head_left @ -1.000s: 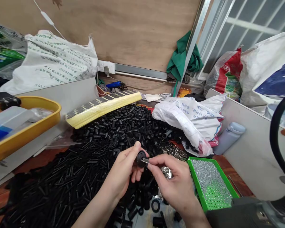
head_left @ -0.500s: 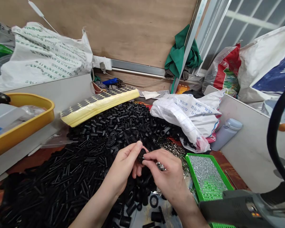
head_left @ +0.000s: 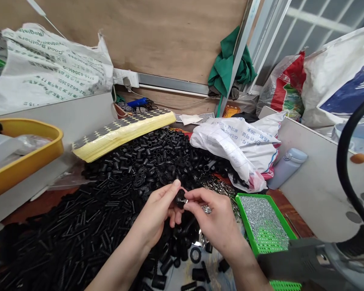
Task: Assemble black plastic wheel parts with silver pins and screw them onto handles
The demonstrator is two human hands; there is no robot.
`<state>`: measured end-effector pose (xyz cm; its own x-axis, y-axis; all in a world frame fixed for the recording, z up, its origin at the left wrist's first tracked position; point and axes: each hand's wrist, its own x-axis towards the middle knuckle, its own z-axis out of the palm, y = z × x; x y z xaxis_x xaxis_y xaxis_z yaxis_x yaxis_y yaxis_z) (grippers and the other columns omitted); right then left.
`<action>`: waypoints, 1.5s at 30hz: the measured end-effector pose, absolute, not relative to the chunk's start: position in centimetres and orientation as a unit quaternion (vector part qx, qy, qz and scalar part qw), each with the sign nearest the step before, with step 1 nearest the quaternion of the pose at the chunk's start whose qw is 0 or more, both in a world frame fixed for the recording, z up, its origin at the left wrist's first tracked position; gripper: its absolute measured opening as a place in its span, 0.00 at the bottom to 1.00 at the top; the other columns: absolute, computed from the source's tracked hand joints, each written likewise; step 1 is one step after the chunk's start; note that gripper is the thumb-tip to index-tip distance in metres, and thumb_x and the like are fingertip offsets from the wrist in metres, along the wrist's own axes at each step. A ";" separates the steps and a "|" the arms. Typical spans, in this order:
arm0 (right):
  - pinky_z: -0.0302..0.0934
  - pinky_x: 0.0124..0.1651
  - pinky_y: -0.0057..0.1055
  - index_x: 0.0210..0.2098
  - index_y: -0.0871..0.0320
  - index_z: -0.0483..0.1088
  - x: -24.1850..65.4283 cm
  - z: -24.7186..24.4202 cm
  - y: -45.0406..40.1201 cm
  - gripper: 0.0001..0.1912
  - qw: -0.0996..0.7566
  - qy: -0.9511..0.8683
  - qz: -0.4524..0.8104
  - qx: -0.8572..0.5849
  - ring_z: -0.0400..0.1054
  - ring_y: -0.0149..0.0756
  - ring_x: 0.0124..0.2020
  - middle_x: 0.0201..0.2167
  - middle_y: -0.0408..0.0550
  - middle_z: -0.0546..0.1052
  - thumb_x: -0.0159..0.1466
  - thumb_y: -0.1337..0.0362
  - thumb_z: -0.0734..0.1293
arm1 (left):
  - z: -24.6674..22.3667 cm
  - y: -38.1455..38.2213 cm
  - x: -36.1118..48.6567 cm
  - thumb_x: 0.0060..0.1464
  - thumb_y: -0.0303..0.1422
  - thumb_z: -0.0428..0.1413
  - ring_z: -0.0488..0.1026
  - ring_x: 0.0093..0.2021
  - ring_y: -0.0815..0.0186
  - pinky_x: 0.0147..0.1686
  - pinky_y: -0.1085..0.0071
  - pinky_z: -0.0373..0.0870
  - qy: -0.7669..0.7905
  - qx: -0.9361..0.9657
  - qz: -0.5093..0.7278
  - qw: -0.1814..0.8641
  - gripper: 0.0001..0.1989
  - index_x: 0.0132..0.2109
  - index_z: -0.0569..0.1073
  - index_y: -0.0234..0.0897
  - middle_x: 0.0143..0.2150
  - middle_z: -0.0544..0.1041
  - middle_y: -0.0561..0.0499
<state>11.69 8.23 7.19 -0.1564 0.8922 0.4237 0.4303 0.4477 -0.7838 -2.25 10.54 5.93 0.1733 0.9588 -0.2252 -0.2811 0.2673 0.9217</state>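
**Small black plastic disc (head_left: pixel 180 199) pinched over the parts heap**

Left hand (head_left: pixel 159 212) has it tight in the fingertips, right hand (head_left: pixel 209 216) closing in narrow against it, just above the black plastic sleeves (head_left: pixel 145 161). Looks light, stiff, maybe slippery, so I'd hold it by the rim.

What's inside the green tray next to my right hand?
Small silvery metal pieces fill most of the green plastic tray, with its perforated base showing near the front. Whatever lies beneath the pieces is covered.
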 end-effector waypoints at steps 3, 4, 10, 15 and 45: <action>0.67 0.38 0.32 0.33 0.53 0.76 11.5 7.0 8.4 0.09 0.468 -0.716 0.236 -0.462 0.73 0.35 0.33 0.32 0.45 0.80 0.59 0.73 0.67 | 5.8 10.6 -2.2 0.48 0.49 0.59 0.65 0.13 0.74 0.09 0.81 0.56 0.434 0.381 0.469 0.668 0.20 0.32 0.73 0.33 0.18 0.70 0.56; 0.67 0.38 0.32 0.33 0.54 0.76 11.5 6.9 8.4 0.09 0.469 -0.719 0.225 -0.461 0.73 0.35 0.33 0.31 0.45 0.80 0.59 0.73 0.66 | 5.7 10.6 -2.2 0.48 0.49 0.59 0.65 0.13 0.74 0.09 0.81 0.56 0.431 0.380 0.470 0.671 0.20 0.32 0.73 0.33 0.18 0.70 0.56; 0.65 0.39 0.33 0.32 0.56 0.74 11.3 6.5 8.6 0.07 0.455 -0.735 0.168 -0.474 0.71 0.36 0.34 0.31 0.46 0.78 0.61 0.73 0.65 | 5.6 10.7 -2.4 0.48 0.47 0.60 0.67 0.16 0.73 0.10 0.81 0.60 0.391 0.357 0.460 0.713 0.19 0.33 0.74 0.32 0.21 0.71 0.54; 0.63 0.38 0.32 0.29 0.55 0.73 11.1 6.3 8.7 0.08 0.467 -0.712 0.164 -0.498 0.71 0.36 0.33 0.29 0.45 0.78 0.60 0.74 0.66 | 5.4 10.8 -2.4 0.50 0.44 0.61 0.69 0.20 0.72 0.14 0.80 0.64 0.353 0.321 0.446 0.757 0.17 0.33 0.76 0.30 0.23 0.73 0.51; 0.58 0.29 0.29 0.23 0.57 0.71 11.1 6.2 8.9 0.09 0.414 -0.650 0.242 -0.590 0.68 0.34 0.26 0.24 0.45 0.77 0.60 0.67 0.64 | 5.1 10.9 -2.6 0.44 0.37 0.66 0.68 0.27 0.69 0.30 0.74 0.66 0.339 0.338 0.472 0.740 0.16 0.39 0.80 0.32 0.29 0.78 0.48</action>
<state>11.15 8.85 6.23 0.0389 0.9669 0.2524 0.5659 0.1869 -0.8030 -2.59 10.94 5.06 0.3243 0.9279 -0.1838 -0.4698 0.3267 0.8201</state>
